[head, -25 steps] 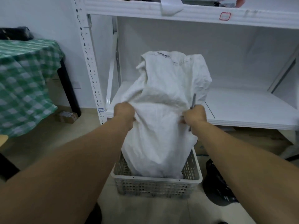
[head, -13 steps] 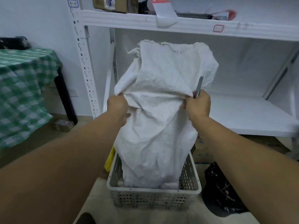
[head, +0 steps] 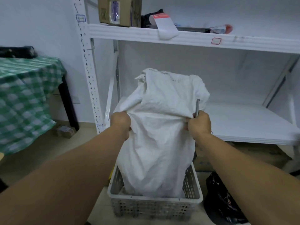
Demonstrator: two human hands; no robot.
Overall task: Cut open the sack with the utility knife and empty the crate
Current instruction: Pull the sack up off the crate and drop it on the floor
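A white woven sack [head: 159, 143] stands upright in a grey perforated plastic crate [head: 154, 207] on the floor, its crumpled top folded over. My left hand [head: 121, 122] grips a fold of the sack on its left side. My right hand [head: 198, 124] grips the sack's right side and also holds the utility knife [head: 197, 107], whose grey metal end sticks up above my knuckles. The sack's lower part fills the crate and hides whatever lies inside.
A white metal shelf unit [head: 243, 125] stands right behind the crate, with a cardboard box [head: 118, 11] on the upper shelf. A table under a green checked cloth [head: 24, 98] is at the left. A black bag [head: 222, 200] lies on the floor right of the crate.
Both hands keep their grip on the sack; it was lifted half a second ago and has come back down lower in the crate. The view has tilted up and shows more of the upper shelf.
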